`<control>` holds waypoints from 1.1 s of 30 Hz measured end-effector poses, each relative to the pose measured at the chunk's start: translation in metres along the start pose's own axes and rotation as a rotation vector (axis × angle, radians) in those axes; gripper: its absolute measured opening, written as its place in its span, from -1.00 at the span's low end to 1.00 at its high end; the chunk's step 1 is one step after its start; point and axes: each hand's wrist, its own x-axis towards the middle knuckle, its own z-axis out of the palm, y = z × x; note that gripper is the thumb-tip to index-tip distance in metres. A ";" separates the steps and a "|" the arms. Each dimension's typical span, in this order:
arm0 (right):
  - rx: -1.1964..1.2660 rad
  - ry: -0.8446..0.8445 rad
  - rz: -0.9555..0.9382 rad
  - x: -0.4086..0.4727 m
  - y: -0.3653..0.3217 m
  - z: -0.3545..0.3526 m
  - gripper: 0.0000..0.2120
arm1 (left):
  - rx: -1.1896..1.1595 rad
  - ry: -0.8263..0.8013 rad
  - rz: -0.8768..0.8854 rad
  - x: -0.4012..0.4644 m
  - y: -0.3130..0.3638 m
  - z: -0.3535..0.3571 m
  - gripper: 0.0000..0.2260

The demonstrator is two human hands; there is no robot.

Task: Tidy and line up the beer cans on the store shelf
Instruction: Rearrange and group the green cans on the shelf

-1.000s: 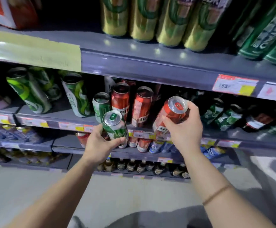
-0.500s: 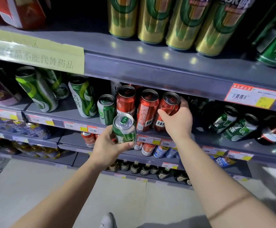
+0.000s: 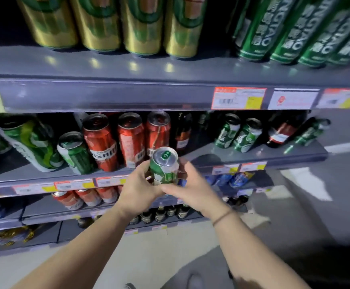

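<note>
Head view: I'm cupping the green can (image 3: 164, 166) between both hands (image 3: 137, 187), sides gripped; rigid, smooth, likely slippery.

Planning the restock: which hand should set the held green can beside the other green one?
Probably left. The shelved green can stands left of the red cans, and the left hand grips the held can from that side.
</note>
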 end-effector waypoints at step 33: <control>-0.050 0.093 -0.141 0.038 -0.029 0.086 -0.34 | 0.432 0.839 -0.181 0.004 -0.043 -0.122 -0.46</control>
